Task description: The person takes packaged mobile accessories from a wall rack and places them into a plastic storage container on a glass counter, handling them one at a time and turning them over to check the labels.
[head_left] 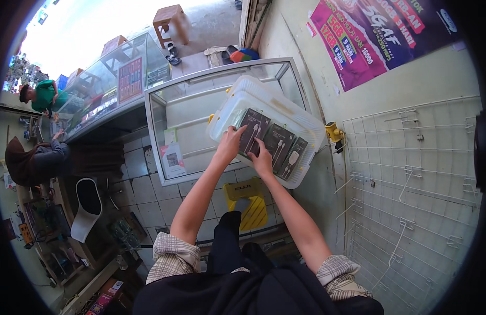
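**Both hands in clear bin of boxed cables**

Left hand [231,143], fingers curled, closed on a dark cable box [253,131]. Right hand [262,160], fingers together, rests on neighbouring dark boxes [285,149]; whether it grips cannot be told. Contents: boxes in a row within the clear plastic bin [264,100], atop the glass display case [201,100]. White wire grid panel [416,173] at 3 o'clock.
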The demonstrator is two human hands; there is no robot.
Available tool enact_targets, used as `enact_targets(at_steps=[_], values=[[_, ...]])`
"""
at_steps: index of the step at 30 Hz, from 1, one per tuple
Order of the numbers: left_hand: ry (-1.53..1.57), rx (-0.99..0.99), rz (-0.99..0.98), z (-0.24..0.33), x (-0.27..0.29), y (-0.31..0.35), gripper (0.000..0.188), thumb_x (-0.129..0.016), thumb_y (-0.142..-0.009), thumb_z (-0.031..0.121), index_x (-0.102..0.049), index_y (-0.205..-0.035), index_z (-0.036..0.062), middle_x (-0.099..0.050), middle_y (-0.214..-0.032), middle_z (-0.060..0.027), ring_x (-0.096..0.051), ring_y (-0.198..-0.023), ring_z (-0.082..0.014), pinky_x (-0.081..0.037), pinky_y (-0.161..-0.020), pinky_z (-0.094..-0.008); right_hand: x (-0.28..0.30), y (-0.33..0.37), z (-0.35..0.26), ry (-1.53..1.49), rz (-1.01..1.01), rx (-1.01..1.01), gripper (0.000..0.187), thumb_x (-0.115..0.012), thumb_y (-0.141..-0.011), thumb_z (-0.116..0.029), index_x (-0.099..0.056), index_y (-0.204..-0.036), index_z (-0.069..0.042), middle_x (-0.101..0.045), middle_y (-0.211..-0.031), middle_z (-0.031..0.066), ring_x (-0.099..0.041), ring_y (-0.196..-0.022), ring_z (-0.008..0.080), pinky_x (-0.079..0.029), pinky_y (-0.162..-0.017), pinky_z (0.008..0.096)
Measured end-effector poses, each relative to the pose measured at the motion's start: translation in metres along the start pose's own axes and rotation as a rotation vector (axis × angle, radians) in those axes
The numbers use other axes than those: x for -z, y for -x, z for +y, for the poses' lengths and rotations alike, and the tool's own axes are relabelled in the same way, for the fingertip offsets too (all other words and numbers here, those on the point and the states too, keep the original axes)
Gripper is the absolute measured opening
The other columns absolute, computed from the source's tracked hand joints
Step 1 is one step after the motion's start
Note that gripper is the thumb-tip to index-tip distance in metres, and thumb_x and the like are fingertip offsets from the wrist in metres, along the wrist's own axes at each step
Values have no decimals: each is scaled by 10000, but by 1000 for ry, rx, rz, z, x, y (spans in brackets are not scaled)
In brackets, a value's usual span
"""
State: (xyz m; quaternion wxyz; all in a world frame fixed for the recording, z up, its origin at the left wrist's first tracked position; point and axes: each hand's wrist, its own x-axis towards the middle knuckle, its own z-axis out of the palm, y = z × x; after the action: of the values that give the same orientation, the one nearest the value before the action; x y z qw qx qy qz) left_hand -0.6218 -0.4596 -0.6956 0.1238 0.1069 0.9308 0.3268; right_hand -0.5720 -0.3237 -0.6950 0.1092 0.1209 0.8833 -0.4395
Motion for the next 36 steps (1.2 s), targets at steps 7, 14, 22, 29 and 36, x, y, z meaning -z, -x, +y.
enact_targets(at_steps=[7, 14, 22, 29, 36], values=[[-91, 130, 11, 9, -5, -8, 625, -576, -600, -114, -426, -1134, 174, -444, -991, -164, -499, -895, -368, -457, -739, -431, -16, -7, -3, 176, -75, 12, 514, -491, -741, 11, -368, -1240, -1, -486, -928, 291, -531, -841, 430, -435, -757, 447], [-121, 129, 56, 20, 0, -14, 589, -597, -637, -50, -412, -1152, 168, -424, -1058, -174, -453, -976, -374, -433, -794, -433, -6, -22, 5, 240, -142, 34, 446, -478, -768, -25, -422, -1210, 2, -403, -1036, 258, -543, -801, 353, -436, -794, 399], [218, -357, 342, 194, 100, 45, 480, -596, -696, 14, -458, -1145, 110, -380, -1193, -139, -369, -1095, -350, -342, -906, -425, 183, 107, -77, -256, 48, 262, 292, -496, -827, -47, -497, -1118, -30, -389, -1128, 137, -552, -876, 202, -456, -768, 284], [564, -1092, 216, 414, 150, 119, 368, -606, -708, 13, -530, -1063, 76, -441, -1166, -111, -428, -1073, -291, -369, -882, -368, 365, 311, -146, -101, 521, 432, 223, -452, -855, -42, -515, -1063, 6, -426, -1134, 111, -535, -963, 187, -447, -819, 288], [824, -1729, 74, 580, 206, 215, 343, -565, -729, 4, -520, -1065, 59, -437, -1168, -115, -430, -1103, -262, -372, -916, -364, 469, 496, -210, 451, 1199, 615, 194, -462, -837, 0, -543, -1012, -16, -469, -1101, 117, -535, -958, 184, -459, -824, 295]])
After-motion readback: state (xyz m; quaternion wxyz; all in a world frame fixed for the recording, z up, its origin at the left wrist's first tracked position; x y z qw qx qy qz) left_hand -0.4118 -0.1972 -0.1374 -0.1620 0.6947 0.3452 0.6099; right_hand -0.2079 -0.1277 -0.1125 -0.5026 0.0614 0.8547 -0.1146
